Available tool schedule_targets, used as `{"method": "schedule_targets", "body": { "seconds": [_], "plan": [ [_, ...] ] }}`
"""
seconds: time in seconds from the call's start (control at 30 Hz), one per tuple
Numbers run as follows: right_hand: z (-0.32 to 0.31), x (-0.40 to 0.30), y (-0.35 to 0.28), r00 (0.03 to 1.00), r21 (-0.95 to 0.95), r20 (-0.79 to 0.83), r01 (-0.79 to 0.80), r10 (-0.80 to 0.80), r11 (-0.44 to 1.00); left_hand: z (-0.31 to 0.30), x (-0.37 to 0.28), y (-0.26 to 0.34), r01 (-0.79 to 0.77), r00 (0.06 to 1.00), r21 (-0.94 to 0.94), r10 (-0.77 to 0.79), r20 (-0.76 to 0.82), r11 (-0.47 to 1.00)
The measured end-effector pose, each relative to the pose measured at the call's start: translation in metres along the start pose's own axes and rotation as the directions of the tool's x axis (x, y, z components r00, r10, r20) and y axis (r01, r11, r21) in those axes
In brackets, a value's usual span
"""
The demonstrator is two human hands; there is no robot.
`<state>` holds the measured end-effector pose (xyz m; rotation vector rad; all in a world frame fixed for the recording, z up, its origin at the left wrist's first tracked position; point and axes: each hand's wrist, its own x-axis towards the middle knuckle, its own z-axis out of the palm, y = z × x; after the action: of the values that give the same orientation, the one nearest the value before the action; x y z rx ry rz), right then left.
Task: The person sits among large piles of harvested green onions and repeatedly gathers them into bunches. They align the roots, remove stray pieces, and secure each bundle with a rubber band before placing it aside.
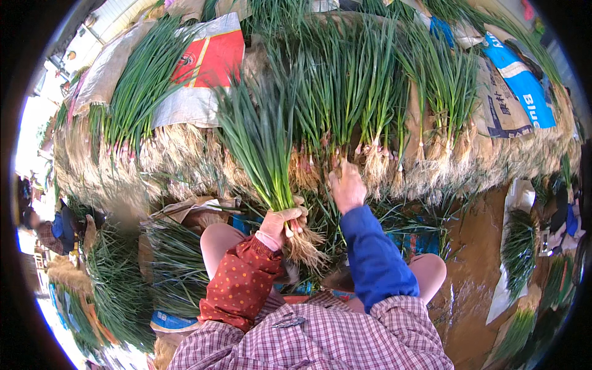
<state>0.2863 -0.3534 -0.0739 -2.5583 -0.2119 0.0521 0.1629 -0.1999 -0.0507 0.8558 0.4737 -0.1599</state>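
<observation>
My left hand (280,224), in what looks like a pale thin glove, is closed around a bunch of green garlic plants (266,157). Their leaves lean up and left, while pinkish-white bulbs and stringy roots hang out below the fist. To the right, my right hand (349,188) reaches to the front of a long heap, its fingers curled at the root ends of loose green garlic stalks (340,106). The fingertips are partly hidden, so a grip is not clear. Just right of it lies another cluster with exposed roots (375,159).
Root ends face me along the heap (185,143). Woven sacks lie on it, one red and white (208,60), one blue (520,78). More green plants (180,263) lie by my left knee. Wet brown floor (471,249) is at right. Other people (60,231) are at the far left.
</observation>
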Motion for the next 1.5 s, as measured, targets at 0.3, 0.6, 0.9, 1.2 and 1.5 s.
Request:
{"method": "schedule_targets", "body": {
  "seconds": [0.3,0.6,0.9,1.2,1.5],
  "plan": [
    [0.0,-0.006,0.037,0.857,0.79,0.447,-0.245,-0.255,0.562,0.0,0.015,0.013,-0.021,0.992,0.037,0.026,-0.121,0.999],
    [0.042,-0.119,0.102,0.427,-0.054,0.894,0.396,-0.132,0.917,0.017,0.004,0.022,-0.074,0.996,0.033,0.075,-0.039,0.997],
    [0.001,0.033,0.033,0.956,0.038,0.287,-0.068,0.055,0.997,0.016,0.015,-0.01,0.033,0.998,0.206,-0.021,-0.061,0.978],
    [0.015,-0.083,0.03,0.795,0.674,0.437,0.02,-0.42,0.738,0.005,0.025,-0.018,0.055,0.998,0.186,-0.047,-0.049,0.981],
    [-0.011,-0.05,-0.023,0.896,0.1,0.294,0.317,-0.332,0.943,0.015,-0.006,-0.021,0.121,0.978,0.339,-0.054,-0.203,0.933]
  ]
}}
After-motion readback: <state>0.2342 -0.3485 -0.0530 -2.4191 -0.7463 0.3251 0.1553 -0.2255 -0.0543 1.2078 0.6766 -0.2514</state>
